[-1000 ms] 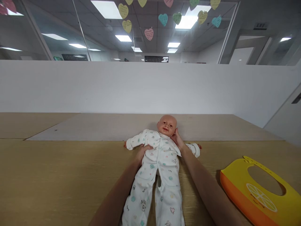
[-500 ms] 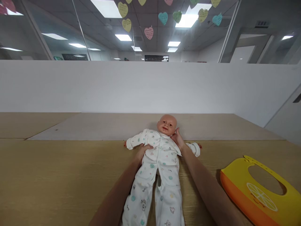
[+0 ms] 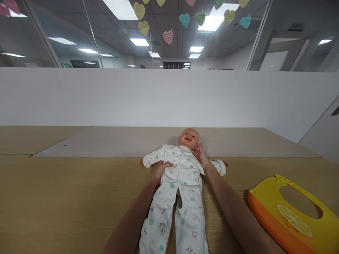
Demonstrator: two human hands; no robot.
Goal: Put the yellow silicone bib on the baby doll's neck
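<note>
A baby doll in a white printed sleepsuit lies face up along the wooden table, head at the far end. My left hand grips the doll's side under its arm, fingers wrapped around the torso. My right hand cups the doll's neck and shoulder beside the head; its fingers are partly hidden behind the doll.
A yellow and orange silicone bib lies on the table at the right. A white partition wall runs behind the table. Paper hearts hang on the glass above it.
The doll's head has tipped back slightly and lies a little lower. Both hands keep their places on the doll.
</note>
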